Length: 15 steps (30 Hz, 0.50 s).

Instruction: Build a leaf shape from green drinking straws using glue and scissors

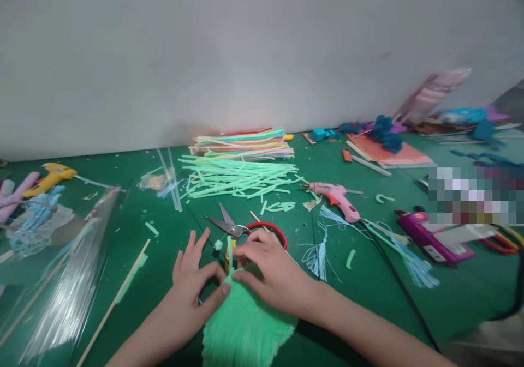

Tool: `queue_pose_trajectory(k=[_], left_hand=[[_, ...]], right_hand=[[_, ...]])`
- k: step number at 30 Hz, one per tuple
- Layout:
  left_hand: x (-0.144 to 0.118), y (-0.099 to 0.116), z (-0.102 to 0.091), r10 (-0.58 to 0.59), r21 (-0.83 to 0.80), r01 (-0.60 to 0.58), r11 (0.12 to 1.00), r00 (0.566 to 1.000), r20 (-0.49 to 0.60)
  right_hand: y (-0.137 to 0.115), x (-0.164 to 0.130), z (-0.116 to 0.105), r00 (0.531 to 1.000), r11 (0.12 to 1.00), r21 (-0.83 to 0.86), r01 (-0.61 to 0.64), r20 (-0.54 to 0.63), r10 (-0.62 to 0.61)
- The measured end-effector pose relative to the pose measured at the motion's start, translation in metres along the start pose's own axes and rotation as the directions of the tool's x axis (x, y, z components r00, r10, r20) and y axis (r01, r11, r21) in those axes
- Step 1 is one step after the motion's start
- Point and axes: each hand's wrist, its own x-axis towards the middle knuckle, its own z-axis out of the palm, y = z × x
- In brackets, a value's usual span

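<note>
Both hands meet at the top of a light green tassel (244, 326) that lies flat on the green counter (368, 296), its fringe fanning toward six o'clock. The left hand (192, 277) sits at nine o'clock of the tassel's head, thumb pressed to the gathered top and the other fingers spread on the counter. The right hand (270, 271) covers the head from three o'clock, fingers curled narrow and pinching the bundle where a thin green strip (230, 252) stands up between the two hands.

Just beyond the fingertips, at twelve o'clock, lie scissors (239, 228) with red handles, blades open. Farther back in the same direction sits a loose heap of pale green straws (237, 179), with a stack of mixed-colour straws (245, 142) behind it. A pink glue gun (338, 198) lies at about one o'clock, a purple one (429, 239) near three o'clock, and a yellow one (51, 177) at ten o'clock. A clear plastic sleeve (61, 280) lies at nine o'clock.
</note>
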Motion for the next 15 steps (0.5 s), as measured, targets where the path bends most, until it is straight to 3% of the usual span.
queue_pose_trajectory(k=[5,12,15], left_hand=[[0.006,0.001,0.002,-0.046,-0.001,0.046,0.999,0.999,0.015],[0.014,0.011,-0.005,-0.101,0.052,0.098,0.994,0.994,0.043],[0.013,0.016,-0.012,-0.076,0.039,0.072,0.997,0.990,0.117]], right_hand=[[0.000,-0.002,0.003,0.999,0.999,-0.027,0.027,-0.018,-0.028],[0.008,0.001,0.006,0.999,0.997,-0.068,-0.048,-0.015,0.047],[0.009,0.001,0.006,0.998,0.998,0.004,-0.058,-0.014,0.058]])
